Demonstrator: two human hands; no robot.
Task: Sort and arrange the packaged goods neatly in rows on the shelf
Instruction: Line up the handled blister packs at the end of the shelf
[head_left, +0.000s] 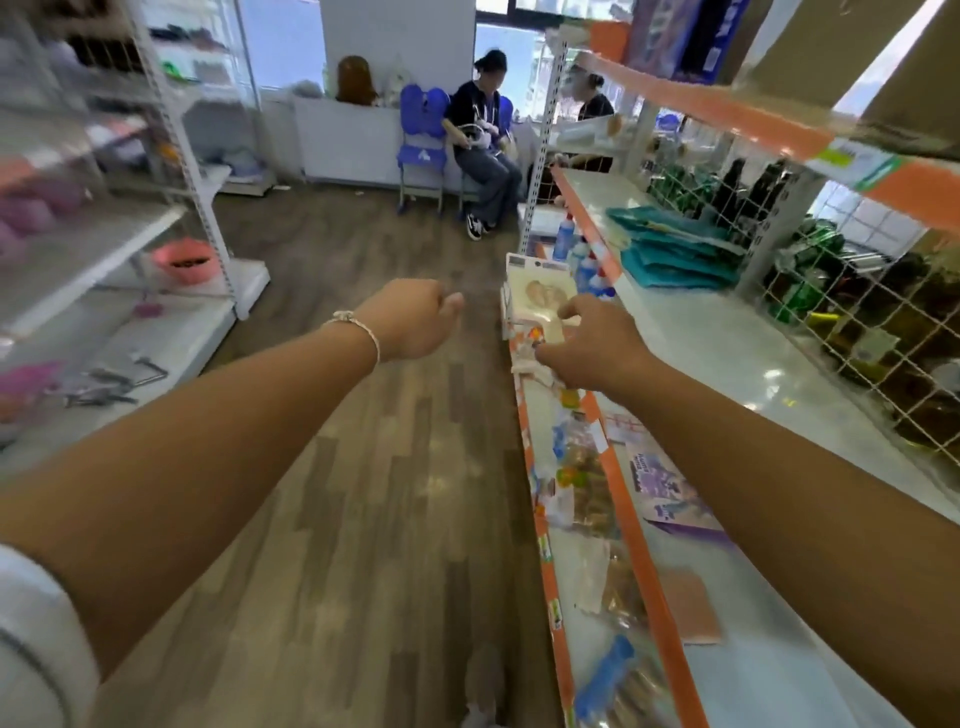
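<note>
While seen from the head camera: right hand (592, 345) out over the front edge of the lower shelf (566, 545), fingers curled and seemingly pinching a pale carded package (540, 296) that stands upright at the far end of that shelf's row. Long axis of the package roughly vertical, lying just ahead of and slightly left of the fingertips. Left hand (415, 319) hanging over the aisle floor, fingers curled into a loose fist around nothing, near the package but apart from it. More packaged goods (582, 483) strewn flat along the lower shelf toward the camera, under the right forearm. Probably next: setting the package square in its row, right hand nearer. Exact grip blurred, hard to confirm.
</note>
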